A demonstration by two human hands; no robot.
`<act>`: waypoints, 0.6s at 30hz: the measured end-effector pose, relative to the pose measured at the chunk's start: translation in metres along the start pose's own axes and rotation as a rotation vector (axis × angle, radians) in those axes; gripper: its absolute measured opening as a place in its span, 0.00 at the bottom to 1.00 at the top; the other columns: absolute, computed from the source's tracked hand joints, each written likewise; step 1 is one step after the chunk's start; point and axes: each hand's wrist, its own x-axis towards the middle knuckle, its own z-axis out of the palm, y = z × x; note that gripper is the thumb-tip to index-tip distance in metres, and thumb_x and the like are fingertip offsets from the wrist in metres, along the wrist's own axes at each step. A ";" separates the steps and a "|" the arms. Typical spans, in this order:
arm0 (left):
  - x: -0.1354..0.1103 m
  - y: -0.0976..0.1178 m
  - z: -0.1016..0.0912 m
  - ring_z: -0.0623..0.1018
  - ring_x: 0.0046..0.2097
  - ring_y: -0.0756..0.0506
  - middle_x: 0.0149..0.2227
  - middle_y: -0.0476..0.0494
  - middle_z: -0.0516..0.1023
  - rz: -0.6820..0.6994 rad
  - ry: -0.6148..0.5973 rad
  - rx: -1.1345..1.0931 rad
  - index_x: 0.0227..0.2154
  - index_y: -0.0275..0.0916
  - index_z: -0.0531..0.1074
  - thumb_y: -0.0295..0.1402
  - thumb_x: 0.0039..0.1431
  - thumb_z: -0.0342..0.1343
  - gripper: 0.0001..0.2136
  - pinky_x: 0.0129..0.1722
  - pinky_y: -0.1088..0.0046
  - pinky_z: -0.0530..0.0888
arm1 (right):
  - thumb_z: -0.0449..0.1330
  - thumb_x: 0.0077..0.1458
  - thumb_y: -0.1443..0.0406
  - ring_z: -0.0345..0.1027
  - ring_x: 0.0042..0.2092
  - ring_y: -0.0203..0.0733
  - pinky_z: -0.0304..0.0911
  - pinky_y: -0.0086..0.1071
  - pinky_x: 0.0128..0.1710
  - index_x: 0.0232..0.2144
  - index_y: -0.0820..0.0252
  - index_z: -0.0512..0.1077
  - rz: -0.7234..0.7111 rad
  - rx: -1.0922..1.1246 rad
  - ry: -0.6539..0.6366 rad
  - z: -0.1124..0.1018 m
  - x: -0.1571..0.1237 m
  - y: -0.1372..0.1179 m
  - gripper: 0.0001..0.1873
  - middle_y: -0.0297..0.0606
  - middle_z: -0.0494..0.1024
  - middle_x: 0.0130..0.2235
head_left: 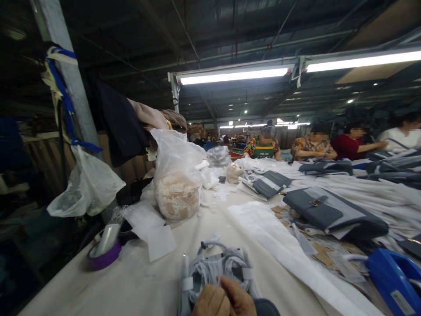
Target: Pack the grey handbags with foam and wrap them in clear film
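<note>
At the bottom edge of the view, my left hand (210,303) and my right hand (239,296) are pressed close together, fingers curled. Both grip the near end of a bundle of grey straps wrapped in white paper and clear film (219,267). The bundle lies on the cream table top (131,289) just in front of me. Only the knuckles and a few fingers of each hand show; a dark sleeve (267,308) covers my right wrist.
A grey handbag (329,211) and a smaller one (272,182) lie to the right among white wrapping sheets. A blue tape dispenser (393,276) sits near right. A tied plastic bag (177,188) and a purple tape roll (104,258) stand left. Several co-workers (314,142) work at the far side.
</note>
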 end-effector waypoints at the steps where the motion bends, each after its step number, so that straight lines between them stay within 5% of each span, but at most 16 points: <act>1: 0.000 -0.001 -0.002 0.73 0.21 0.51 0.19 0.50 0.73 -0.001 -0.001 -0.017 0.24 0.37 0.66 0.20 0.62 0.40 0.15 0.25 0.78 0.71 | 0.55 0.53 0.64 0.74 0.40 0.40 0.69 0.26 0.41 0.46 0.54 0.73 -0.020 0.024 -0.035 -0.001 0.002 0.001 0.17 0.37 0.79 0.39; 6: -0.012 -0.002 -0.007 0.76 0.28 0.51 0.25 0.47 0.75 -0.031 -0.050 -0.149 0.28 0.36 0.69 0.22 0.64 0.37 0.16 0.31 0.80 0.74 | 0.54 0.55 0.67 0.72 0.35 0.36 0.67 0.24 0.36 0.37 0.54 0.75 0.038 0.114 -0.078 -0.009 0.012 -0.016 0.11 0.35 0.75 0.32; 8: -0.019 0.000 -0.017 0.77 0.40 0.49 0.37 0.40 0.76 -0.123 -0.172 -0.168 0.38 0.34 0.70 0.21 0.63 0.38 0.14 0.37 0.78 0.76 | 0.54 0.56 0.65 0.70 0.34 0.37 0.67 0.26 0.36 0.32 0.55 0.75 0.105 0.119 -0.047 -0.013 0.014 -0.030 0.09 0.36 0.73 0.31; 11: -0.026 0.003 -0.038 0.67 0.57 0.40 0.55 0.27 0.65 -0.384 -0.394 -0.057 0.55 0.30 0.58 0.21 0.59 0.42 0.20 0.45 0.63 0.76 | 0.56 0.55 0.61 0.69 0.35 0.40 0.66 0.30 0.36 0.25 0.57 0.75 0.207 0.128 0.036 -0.020 0.017 -0.050 0.11 0.38 0.71 0.32; 14: -0.030 0.003 -0.053 0.70 0.54 0.37 0.51 0.29 0.68 -0.497 -0.574 -0.019 0.58 0.30 0.53 0.23 0.56 0.45 0.25 0.47 0.53 0.74 | 0.58 0.53 0.58 0.68 0.43 0.44 0.66 0.33 0.41 0.27 0.57 0.77 0.245 0.216 0.078 -0.026 0.021 -0.064 0.12 0.42 0.73 0.38; 18: -0.040 0.001 -0.053 0.74 0.48 0.39 0.45 0.36 0.74 -0.405 -0.685 0.011 0.50 0.35 0.63 0.24 0.57 0.44 0.17 0.47 0.55 0.74 | 0.59 0.53 0.61 0.71 0.42 0.42 0.66 0.29 0.42 0.30 0.55 0.78 0.213 0.353 0.018 -0.031 0.024 -0.072 0.08 0.41 0.76 0.39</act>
